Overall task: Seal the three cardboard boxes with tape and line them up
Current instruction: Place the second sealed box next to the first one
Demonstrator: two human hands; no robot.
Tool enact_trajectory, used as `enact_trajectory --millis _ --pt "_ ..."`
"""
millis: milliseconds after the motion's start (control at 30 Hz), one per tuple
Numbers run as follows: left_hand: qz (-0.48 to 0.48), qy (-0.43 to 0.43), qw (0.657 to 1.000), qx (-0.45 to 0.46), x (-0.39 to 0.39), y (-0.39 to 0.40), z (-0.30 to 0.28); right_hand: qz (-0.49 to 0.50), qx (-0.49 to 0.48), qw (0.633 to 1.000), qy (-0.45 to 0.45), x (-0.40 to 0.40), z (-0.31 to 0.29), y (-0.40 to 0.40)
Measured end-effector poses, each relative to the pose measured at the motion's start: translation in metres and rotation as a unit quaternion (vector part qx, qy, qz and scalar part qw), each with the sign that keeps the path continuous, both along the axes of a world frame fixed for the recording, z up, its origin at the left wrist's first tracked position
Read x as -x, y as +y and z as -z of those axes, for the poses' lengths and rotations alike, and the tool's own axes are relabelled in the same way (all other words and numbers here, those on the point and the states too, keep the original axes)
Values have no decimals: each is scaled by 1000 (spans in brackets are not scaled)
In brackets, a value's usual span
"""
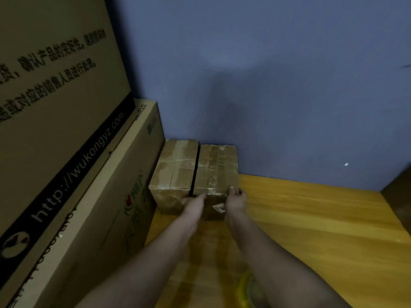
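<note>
Both hands grasp the right-hand taped box (pixel 216 167) at its near edge: we see the right hand (pixel 236 200) curled over the near right corner, thumb on the taped top and fingers wrapped round the side, while the left hand (pixel 194 202) meets the near face by the near left corner, its fingers reaching toward the dark gap between the boxes; how far those fingers curl we cannot tell, as the frame is blurred there. The box stands on a yellow wooden floor (pixel 311 218), its far end against the blue wall (pixel 266 85), and a small white label (pixel 219 207) shows on its near face between the two hands. Just beside it on the left stands a second taped box (pixel 175 167), parallel to the first and separated from it by a narrow dark slit; glossy tape crosses the tops of both. To the left of this pair we note a long carton (pixel 106 196) lying on its side with green and red print, and above it a large carton (pixel 55 85) bearing black characters and a web address. A roll of yellow tape (pixel 246 290) lies on the floor near the lower edge, partly hidden by the right forearm.
</note>
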State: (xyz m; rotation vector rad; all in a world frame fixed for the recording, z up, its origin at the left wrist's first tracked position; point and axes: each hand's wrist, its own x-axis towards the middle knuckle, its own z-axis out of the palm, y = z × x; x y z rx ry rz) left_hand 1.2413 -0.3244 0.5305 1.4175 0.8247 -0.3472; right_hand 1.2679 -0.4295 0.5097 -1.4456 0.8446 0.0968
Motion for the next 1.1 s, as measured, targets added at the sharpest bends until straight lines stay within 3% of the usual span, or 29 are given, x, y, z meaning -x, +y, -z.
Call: enact_trajectory --millis 167,400,567,733,900,1100 --pt "28 -2 1000 -1 -8 9 -6 -52 -41 998 8 -9 -1 4" --pt "41 -15 999 -26 -13 12 -1 -174 25 984 -20 -18 38 -7" --pt "103 19 994 -38 -4 6 -4 -230 63 971 -26 -4 -2 -15" --pt "216 17 975 -47 8 1 -19 -236 199 951 -16 6 -12 -44" --pt "230 -30 969 -82 -2 -33 -34 -229 236 944 -15 32 -30 -105" --pt "312 -119 935 -116 -8 -121 -65 -136 270 953 -25 60 -64 -202"
